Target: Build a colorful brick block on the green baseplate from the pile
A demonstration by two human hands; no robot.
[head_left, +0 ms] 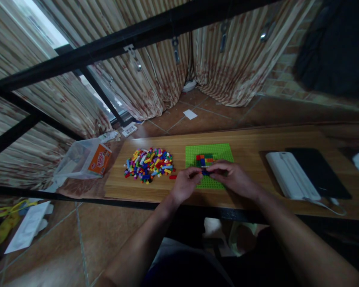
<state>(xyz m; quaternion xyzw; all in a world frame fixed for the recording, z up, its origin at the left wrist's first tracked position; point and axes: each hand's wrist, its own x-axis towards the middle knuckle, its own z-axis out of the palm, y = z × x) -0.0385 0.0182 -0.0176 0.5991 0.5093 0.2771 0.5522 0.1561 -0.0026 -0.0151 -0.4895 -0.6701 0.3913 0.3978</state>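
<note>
A bright green baseplate (pixel 191 151) lies on the wooden table, bearing a block of red, orange, blue and green toy bricks (pixel 208 159). Over the near part of the plate, my left hand (pixel 186 182) and my right hand (pixel 233 178) meet fingertip to fingertip. Both are closed in a pinch around a small dark blue brick (pixel 204 172), partly hidden by the fingers. Whether that brick touches the plate cannot be made out. A single red brick (pixel 172 177) rests just left of my left hand, beside a heap of mixed loose bricks (pixel 151 162).
A white device with a cable (pixel 291 175) and a flat black panel (pixel 318 171) lie on the table (pixel 251 145) to the right. Past its left end stands a clear plastic bin (pixel 74 159) with an orange label. A black metal rail (pixel 107 42) crosses in front of striped curtains.
</note>
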